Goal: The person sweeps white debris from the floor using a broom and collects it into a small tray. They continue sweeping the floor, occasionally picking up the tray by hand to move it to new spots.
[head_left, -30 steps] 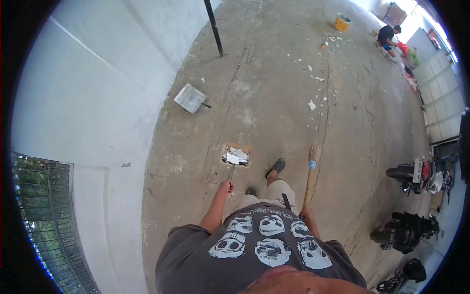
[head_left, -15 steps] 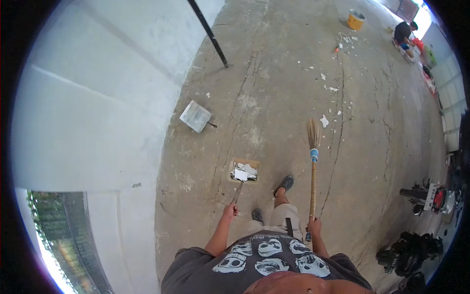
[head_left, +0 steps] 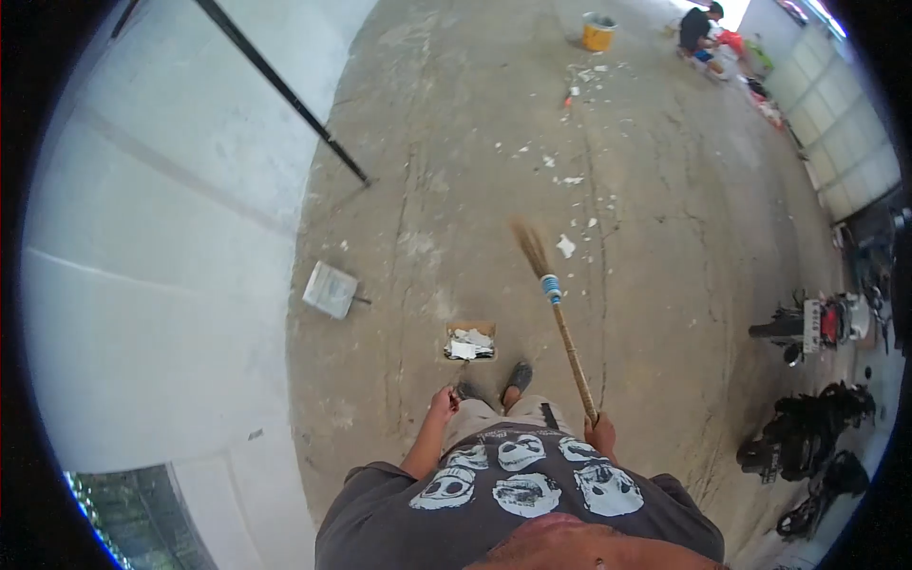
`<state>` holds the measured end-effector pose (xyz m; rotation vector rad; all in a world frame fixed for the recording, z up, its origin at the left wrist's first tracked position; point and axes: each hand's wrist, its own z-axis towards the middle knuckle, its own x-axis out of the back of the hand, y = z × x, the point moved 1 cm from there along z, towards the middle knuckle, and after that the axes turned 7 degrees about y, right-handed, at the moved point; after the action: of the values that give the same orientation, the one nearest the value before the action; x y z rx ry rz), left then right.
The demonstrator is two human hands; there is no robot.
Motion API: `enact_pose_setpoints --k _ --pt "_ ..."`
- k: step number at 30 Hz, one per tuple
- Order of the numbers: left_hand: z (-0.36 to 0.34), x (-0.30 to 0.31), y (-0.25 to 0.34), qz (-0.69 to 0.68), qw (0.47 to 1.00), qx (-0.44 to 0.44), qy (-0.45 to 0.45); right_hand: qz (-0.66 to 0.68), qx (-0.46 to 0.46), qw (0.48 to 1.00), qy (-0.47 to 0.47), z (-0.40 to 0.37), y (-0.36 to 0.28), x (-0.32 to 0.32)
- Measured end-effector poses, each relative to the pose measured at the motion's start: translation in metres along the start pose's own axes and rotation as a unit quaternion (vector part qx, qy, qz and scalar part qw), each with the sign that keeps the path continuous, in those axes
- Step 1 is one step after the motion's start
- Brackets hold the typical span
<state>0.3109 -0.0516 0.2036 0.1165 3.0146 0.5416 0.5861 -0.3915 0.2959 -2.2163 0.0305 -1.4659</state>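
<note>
In my right hand (head_left: 600, 434) is the handle of a straw broom (head_left: 570, 347) with a blue and white band. Its bristles fan out up and to the left, apart from the floor scraps. My left hand (head_left: 444, 401) is closed around the thin handle of a box-like dustpan (head_left: 468, 328), which lies in front of my feet. White flakes (head_left: 467, 350) fill much of the pan. Larger white chips (head_left: 566, 246) lie on the concrete right of the bristles.
A whitish square container (head_left: 331, 290) lies by the left wall, with a black pole (head_left: 294, 104) beyond. Far ahead stand a yellow bucket (head_left: 598, 36) and a crouching person (head_left: 698, 36). Motorcycles (head_left: 807, 432) line the right side. More chips dot the cracked floor.
The broom has swung so its bristles point further left. My view has shifted right, and my feet are now closer to each other. Both hands keep their hold.
</note>
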Motion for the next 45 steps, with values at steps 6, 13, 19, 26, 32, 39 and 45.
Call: enact_pose_setpoints --k 6,13,19,26,32,39,45 --pt "0.04 -0.067 0.04 0.099 0.993 0.012 -0.07 -0.024 -0.071 0.996 -0.049 0.022 0.027 -0.004" --pt "0.047 -0.178 0.106 0.156 0.987 -0.033 -0.036 0.001 -0.176 0.974 -0.144 0.033 -0.009 -0.002" --pt "0.083 -0.235 0.141 0.214 0.976 -0.022 -0.037 0.037 -0.23 0.967 -0.104 0.018 -0.006 -0.041" --pt "0.148 -0.283 0.183 0.308 0.949 -0.021 -0.064 0.026 -0.294 0.954 -0.043 0.051 -0.064 -0.028" --pt "0.168 -0.322 0.202 0.384 0.921 -0.029 -0.054 0.041 -0.321 0.946 -0.006 0.073 -0.084 -0.023" --pt "0.16 -0.362 0.211 0.408 0.911 -0.027 -0.052 0.094 -0.348 0.933 -0.004 0.108 -0.11 0.001" --pt "0.206 -0.377 0.202 0.45 0.893 -0.022 -0.022 0.162 -0.365 0.915 -0.061 0.166 -0.106 0.012"
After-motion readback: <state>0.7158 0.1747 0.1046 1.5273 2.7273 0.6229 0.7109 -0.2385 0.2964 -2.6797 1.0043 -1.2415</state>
